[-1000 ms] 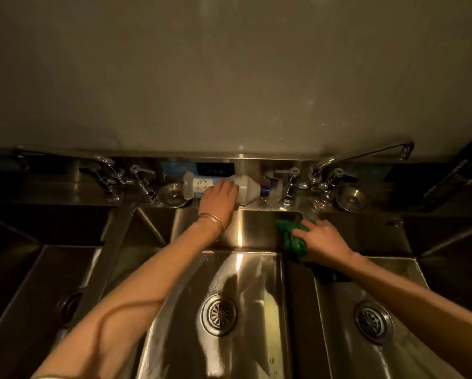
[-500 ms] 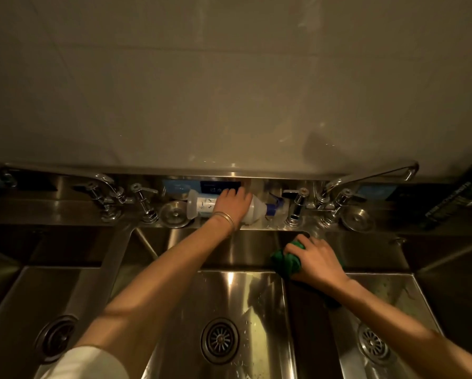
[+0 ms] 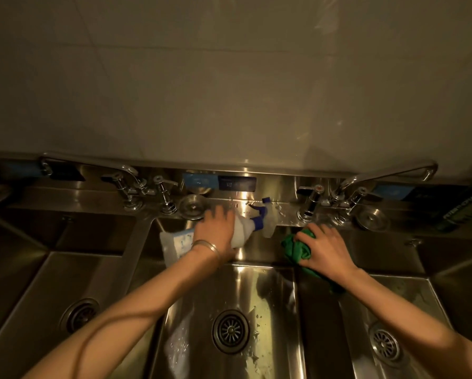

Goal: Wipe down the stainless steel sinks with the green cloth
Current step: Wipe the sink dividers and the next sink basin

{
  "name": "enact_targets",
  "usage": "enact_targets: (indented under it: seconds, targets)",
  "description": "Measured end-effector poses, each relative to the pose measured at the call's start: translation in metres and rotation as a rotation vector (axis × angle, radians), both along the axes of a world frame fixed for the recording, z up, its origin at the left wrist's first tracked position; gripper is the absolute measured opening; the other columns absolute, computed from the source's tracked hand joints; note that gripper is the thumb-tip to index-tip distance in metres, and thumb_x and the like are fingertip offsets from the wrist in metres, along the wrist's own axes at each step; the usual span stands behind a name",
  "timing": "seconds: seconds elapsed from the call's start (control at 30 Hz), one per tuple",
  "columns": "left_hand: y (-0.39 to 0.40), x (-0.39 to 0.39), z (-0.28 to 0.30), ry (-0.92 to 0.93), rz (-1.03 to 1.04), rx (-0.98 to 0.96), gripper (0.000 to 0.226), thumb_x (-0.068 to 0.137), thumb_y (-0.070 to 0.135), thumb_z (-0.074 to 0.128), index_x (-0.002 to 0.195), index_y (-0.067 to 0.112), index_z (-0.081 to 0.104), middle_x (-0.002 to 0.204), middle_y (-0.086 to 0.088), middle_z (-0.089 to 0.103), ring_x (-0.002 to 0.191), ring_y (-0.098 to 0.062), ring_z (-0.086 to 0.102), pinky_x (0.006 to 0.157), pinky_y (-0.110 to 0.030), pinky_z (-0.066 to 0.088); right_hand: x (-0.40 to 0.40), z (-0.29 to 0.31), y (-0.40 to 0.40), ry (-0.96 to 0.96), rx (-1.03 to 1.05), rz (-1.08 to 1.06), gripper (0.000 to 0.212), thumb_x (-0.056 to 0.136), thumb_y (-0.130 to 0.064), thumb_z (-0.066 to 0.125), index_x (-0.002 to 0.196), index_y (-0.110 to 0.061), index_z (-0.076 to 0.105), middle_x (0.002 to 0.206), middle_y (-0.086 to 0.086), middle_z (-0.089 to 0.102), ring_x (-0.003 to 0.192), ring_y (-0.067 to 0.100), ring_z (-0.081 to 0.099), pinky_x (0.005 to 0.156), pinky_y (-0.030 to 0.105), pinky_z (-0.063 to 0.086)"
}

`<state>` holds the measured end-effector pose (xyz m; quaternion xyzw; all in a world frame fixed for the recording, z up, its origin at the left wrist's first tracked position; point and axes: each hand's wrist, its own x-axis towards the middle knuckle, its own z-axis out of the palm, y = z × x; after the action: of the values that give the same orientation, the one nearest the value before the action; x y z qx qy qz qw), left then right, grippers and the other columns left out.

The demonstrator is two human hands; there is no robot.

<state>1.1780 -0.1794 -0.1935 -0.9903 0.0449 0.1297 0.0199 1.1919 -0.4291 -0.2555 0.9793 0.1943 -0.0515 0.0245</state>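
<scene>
A bank of three stainless steel sinks is seen from above, set side by side under a pale tiled wall: a left sink, a middle sink and a right sink, each with a round drain strainer in its floor. The green cloth is bunched at the back of the divider between the middle and right sinks, just below the rear ledge. It is held by the right hand, whose grip is closed over it with curled fingers, the cloth pressed against the steel. A white spray bottle with a blue trigger head is held by the left hand, the grip wrapped round its body; the bottle is tilted, its nozzle end pointing up and to the right above the rear ledge, its base hanging over the back corner of the middle sink. A thin bangle is worn on the left wrist. Water droplets are scattered on the ledge near the nozzle and on the floor of the middle sink. Two sets of taps are mounted on the ledge, a left faucet and a right faucet, each beside a round metal cap. Blue and dark labels are fixed to the backsplash; their print cannot be read.
</scene>
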Motion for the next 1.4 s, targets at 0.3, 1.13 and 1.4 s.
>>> enact_targets:
  seconds: [0.3,1.13,1.4]
  targets:
    - [0.038,-0.054,-0.054,0.358,0.126,-0.078,0.083,0.074,0.049,0.072,0.138,0.015,0.032,0.141,-0.006,0.036,0.125,-0.026,0.046,0.096,-0.036,0.043,0.053,0.005,0.069,-0.290,0.106,0.173,0.066,0.049,-0.031,0.087,0.105,-0.019,0.056,0.103,0.016,0.061,0.088,0.038,0.059,0.071,0.044,0.050]
    - [0.066,-0.066,-0.077,0.252,0.018,-0.171,0.091,0.077,0.053,0.066,0.145,0.017,0.017,0.143,-0.006,0.027,0.128,-0.027,0.036,0.099,-0.039,0.042,0.094,-0.031,0.110,-0.018,0.150,-0.177,0.055,0.083,-0.041,0.062,0.134,-0.032,0.045,0.135,0.007,0.039,0.118,0.039,0.037,0.095,0.050,0.040]
    - [0.074,-0.076,-0.072,0.228,0.085,-0.265,0.089,0.076,0.053,0.066,0.145,0.021,0.020,0.147,-0.006,0.022,0.133,-0.025,0.031,0.103,-0.039,0.040,0.086,-0.028,0.115,-0.026,0.117,-0.293,0.051,0.087,-0.039,0.058,0.135,-0.027,0.044,0.139,0.011,0.034,0.118,0.042,0.036,0.096,0.051,0.039]
